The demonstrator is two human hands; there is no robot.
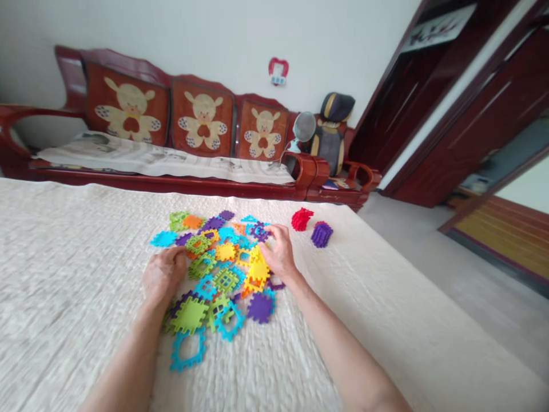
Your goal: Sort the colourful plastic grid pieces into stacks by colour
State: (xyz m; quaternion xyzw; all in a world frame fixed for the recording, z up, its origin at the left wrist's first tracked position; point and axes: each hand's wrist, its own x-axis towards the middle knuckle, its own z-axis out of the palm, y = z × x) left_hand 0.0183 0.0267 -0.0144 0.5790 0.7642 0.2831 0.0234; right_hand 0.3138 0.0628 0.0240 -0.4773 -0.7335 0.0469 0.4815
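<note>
Many toothed plastic interlocking tiles in green, blue, yellow, orange and purple lie in a loose heap, among them a green tile at the front. My left hand is at the heap's left edge, fingers curled together. Its fingertips meet near an orange tile and a green tile; whatever they pinch is hidden. On the right side of the heap, my right hand has its thumb and forefinger at a purple tile, seemingly gripping its edge. Just below that thumb are overlapping yellow tiles.
Right of the heap stand a red tile stack and a purple tile stack. Everything rests on a quilted cream cover. Behind its far edge is a wooden sofa with bear-pattern cushions, and a small fan.
</note>
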